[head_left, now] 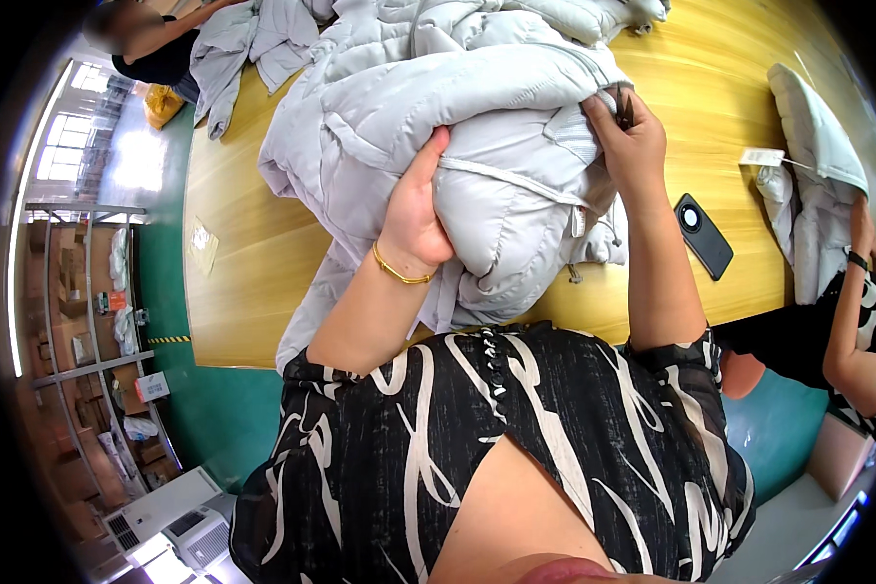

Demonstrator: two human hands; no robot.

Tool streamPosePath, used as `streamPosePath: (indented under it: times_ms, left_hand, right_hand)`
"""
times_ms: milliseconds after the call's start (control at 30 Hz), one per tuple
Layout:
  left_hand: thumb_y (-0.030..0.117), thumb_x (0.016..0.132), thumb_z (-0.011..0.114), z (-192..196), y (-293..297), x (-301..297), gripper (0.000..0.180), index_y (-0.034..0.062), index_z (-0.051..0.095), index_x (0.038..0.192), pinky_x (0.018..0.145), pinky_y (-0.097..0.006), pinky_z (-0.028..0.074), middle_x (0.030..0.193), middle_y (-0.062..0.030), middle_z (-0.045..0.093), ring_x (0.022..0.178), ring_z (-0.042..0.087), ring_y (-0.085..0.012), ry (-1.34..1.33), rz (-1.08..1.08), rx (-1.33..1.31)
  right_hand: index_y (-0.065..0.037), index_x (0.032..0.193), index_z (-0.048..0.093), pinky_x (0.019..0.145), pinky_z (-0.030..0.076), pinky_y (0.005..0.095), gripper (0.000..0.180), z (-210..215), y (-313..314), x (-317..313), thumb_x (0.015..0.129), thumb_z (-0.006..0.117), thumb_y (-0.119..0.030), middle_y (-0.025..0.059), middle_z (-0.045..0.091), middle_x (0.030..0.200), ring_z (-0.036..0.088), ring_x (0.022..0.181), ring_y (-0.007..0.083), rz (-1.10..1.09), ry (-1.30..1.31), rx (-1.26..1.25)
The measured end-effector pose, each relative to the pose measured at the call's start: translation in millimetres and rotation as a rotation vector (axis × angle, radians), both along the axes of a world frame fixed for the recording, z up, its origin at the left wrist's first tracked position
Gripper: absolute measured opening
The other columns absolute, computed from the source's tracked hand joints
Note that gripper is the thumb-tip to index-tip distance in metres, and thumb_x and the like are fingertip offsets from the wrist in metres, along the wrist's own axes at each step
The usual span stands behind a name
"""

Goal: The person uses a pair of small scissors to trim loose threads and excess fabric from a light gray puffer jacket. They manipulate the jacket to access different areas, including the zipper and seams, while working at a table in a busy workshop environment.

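On the wooden table [253, 263] just ahead of me, I am bunching up a pale grey padded jacket [477, 117], which is lying heaped across the near middle of the surface. I am clamping my left hand [414, 219] around a thick fold of it, thumb pressing into the padding, a gold bangle [399, 273] sitting on that wrist. I am pinching my right hand [633, 131] tight on a small dark tool [623, 105], snips by the look of it, at a seam near the ribbed edge on the jacket's right side. I judge I am partway through trimming loose threads; the next cut is calling for the fold held taut and the tips kept clear of the fabric. A black phone [703, 235] is lying to the right, and another person's arm [861, 331] is working farther right with a second grey garment [818, 165]
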State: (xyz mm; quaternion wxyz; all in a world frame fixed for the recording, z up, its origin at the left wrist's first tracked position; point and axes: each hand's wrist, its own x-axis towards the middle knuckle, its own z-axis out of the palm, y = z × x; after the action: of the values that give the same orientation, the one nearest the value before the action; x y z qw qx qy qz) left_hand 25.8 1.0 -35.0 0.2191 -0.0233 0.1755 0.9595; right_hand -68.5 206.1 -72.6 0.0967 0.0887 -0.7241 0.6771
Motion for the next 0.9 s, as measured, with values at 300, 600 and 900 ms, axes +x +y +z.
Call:
streamPosePath:
  times_ms: [300,600,900]
  left_hand:
    - [0.040,0.094,0.034,12,8,0,0.054,0.0017,0.033,0.132,0.103,-0.041,0.031,0.133,-0.0125,0.040,0.121,0.041,-0.0266,-0.026,0.061,-0.201]
    - [0.038,0.095,0.031,16,16,3,0.051,-0.0007,0.038,0.128,0.101,-0.038,0.035,0.128,-0.0131,0.046,0.117,0.045,-0.0250,-0.005,0.077,-0.252]
    - [0.027,0.092,0.047,13,16,18,0.037,-0.0028,0.047,0.114,0.083,-0.029,0.045,0.107,-0.0088,0.057,0.094,0.055,-0.0143,0.136,0.101,-0.588]
  right_hand:
    - [-0.005,0.108,0.058,0.047,0.031,0.0155,0.031,7,12,36,0.080,0.066,-0.014,0.0061,0.059,0.106,0.037,0.054,0.0006,-0.158,0.270,0.126]
    - [-0.002,0.095,0.060,0.049,0.033,0.0197,0.024,-14,6,91,0.073,0.068,-0.002,0.0062,0.055,0.092,0.037,0.056,0.0072,0.006,0.503,0.232]
    - [-0.006,0.093,0.063,0.055,0.045,0.0253,0.026,43,-28,78,0.069,0.072,-0.005,0.0063,0.055,0.081,0.054,0.063,0.0167,0.080,0.543,0.316]
